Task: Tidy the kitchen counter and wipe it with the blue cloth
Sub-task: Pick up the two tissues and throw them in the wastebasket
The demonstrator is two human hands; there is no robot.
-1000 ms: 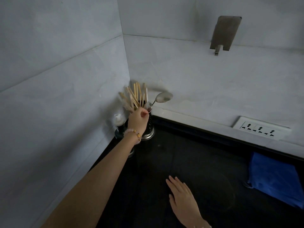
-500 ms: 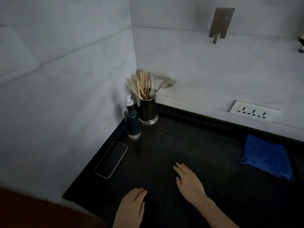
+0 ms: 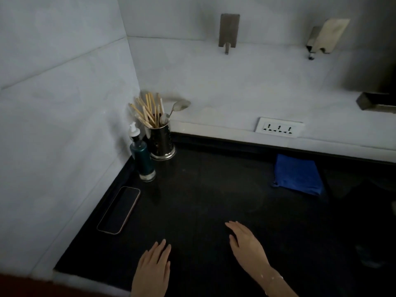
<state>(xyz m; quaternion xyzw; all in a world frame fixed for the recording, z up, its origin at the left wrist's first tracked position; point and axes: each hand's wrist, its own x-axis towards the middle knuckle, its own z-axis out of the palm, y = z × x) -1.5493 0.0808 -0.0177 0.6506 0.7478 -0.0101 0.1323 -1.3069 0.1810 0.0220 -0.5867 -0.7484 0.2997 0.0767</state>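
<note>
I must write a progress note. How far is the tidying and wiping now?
Looks done: utensil holder, soap bottle and phone sit grouped by the left wall. In hand: nothing; left hand and right hand lie flat and empty on the counter. Left: take the folded blue cloth and wipe.

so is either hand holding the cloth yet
No, the cloth lies by the back wall while both the left hand and right hand are empty.

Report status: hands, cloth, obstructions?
Left hand and right hand open, flat, empty. Blue cloth folded, untouched, back right. Phone lies by left wall.
</note>
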